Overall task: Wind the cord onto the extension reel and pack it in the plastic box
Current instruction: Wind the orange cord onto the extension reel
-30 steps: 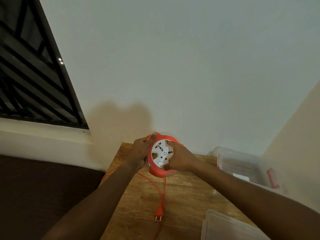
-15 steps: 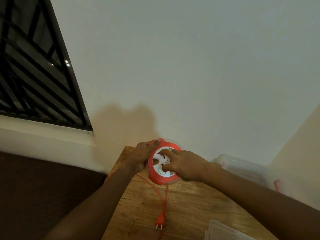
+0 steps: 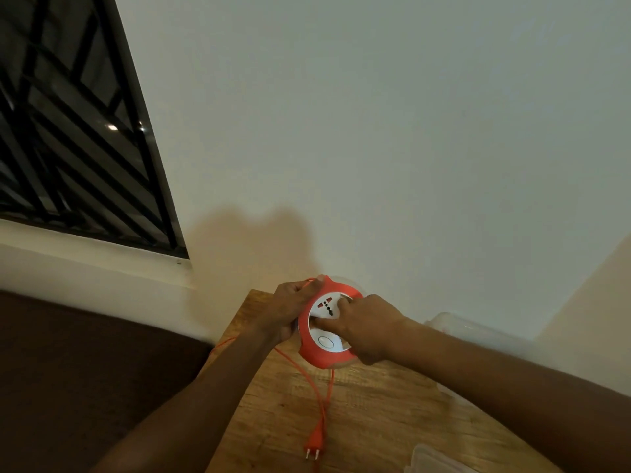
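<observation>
The head view looks down at a wooden counter (image 3: 375, 414) that stands against a pale wall (image 3: 375, 131). The extension reel (image 3: 322, 331) is the landmark here: a round orange body with a white socket face, held above the far part of the counter, with its face tilted toward the camera.

The left hand (image 3: 290, 312) grips the left rim of the reel; its fingers are curled around the edge and the thumb lies at the top of the rim. The right hand (image 3: 367, 327) rests on the right side of the reel, with its fingers curled onto the white face and pressing there, so it holds the reel too.

The orange cord (image 3: 312, 387) hangs down from the bottom of the reel in a loose loop onto the counter. Its plug (image 3: 314, 447) lies flat on the wood, well below the reel and near the lower edge of the view, with the two pins pointing toward the camera. Another thin stretch of cord goes off the left edge of the counter, to the lower left of the reel.

To the right of the reel, behind the right forearm, stands the clear plastic box (image 3: 478, 332), only partly visible. A clear lid (image 3: 440, 460) lies at the lower right of the reel, at the bottom edge. Far to the upper left of the reel there is a dark window (image 3: 68, 131) with black bars.
</observation>
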`<state>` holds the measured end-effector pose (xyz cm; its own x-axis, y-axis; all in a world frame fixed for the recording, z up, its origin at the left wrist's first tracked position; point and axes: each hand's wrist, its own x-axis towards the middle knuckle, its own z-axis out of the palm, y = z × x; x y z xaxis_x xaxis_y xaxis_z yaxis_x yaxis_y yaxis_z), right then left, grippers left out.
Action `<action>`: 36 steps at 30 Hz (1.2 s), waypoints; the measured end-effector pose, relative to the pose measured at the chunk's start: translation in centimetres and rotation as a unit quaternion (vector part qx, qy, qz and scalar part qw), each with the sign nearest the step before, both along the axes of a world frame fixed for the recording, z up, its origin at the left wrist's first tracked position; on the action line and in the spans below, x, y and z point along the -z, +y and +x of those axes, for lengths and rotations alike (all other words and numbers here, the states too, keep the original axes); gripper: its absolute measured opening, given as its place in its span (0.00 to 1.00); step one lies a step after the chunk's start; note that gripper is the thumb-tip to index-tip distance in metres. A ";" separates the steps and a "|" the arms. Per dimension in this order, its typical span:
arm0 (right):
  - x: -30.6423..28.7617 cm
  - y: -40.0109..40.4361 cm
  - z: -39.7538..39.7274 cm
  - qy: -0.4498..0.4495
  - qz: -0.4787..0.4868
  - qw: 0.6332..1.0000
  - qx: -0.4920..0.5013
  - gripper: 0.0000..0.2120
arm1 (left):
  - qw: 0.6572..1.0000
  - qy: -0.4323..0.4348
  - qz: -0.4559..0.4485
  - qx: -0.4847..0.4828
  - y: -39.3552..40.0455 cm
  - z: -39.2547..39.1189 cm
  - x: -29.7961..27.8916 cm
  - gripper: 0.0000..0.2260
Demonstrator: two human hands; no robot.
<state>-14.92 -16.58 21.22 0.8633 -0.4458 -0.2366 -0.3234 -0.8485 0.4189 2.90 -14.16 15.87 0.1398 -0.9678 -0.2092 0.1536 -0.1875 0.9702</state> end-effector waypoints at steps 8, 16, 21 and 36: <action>0.5 0.0 1.3 -0.086 0.052 0.993 0.053 0.25 | 0.998 -0.023 -0.036 -0.050 -0.4 -0.3 0.4 0.24; 2.1 -1.7 1.0 -0.391 0.190 0.859 0.270 0.31 | 0.985 -0.026 -0.052 -0.162 -0.8 -1.3 -0.1 0.16; 2.7 -0.6 1.4 -0.526 0.416 0.639 0.378 0.25 | 0.982 -0.068 -0.075 -0.159 -0.6 -1.3 0.0 0.15; 0.9 -1.4 -3.3 -0.080 0.015 0.989 -0.125 0.21 | 0.998 -0.052 -0.045 -0.008 -1.6 -0.8 0.1 0.20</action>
<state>-18.21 -17.96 20.28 0.9731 -0.2082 -0.0982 -0.1616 -0.9217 0.3527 2.12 -15.77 15.82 0.1709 -0.9797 -0.1047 0.0526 -0.0971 0.9939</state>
